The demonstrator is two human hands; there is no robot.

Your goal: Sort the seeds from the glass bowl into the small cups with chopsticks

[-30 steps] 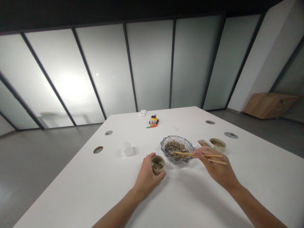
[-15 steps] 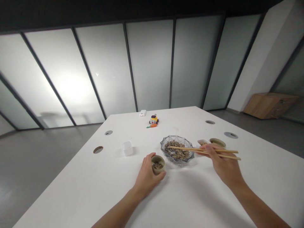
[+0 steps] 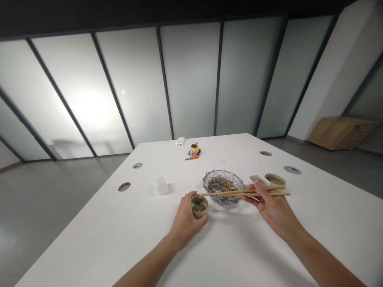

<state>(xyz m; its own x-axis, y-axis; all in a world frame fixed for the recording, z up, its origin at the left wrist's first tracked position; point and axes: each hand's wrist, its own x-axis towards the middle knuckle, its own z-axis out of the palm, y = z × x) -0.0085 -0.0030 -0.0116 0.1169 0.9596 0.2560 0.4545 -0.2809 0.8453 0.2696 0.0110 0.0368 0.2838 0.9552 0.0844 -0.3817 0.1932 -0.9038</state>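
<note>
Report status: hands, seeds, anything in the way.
Left hand around small cup, seeds inside. Right hand holding chopsticks, tips near cup's rim. Glass bowl of seeds under chopsticks; nothing visible blocking tips from cup.

Seeds point(image 3: 220, 184) are lying in a bowl point(image 3: 229, 202) on the table point(image 3: 89, 247). A tray point(image 3: 254, 177) and dish point(image 3: 277, 177) are sitting to its right, a cup point(image 3: 202, 214) front-left, a tub point(image 3: 162, 189) farther left; behind, a carrot point(image 3: 194, 157) is lying before a toy car point(image 3: 194, 150).
</note>
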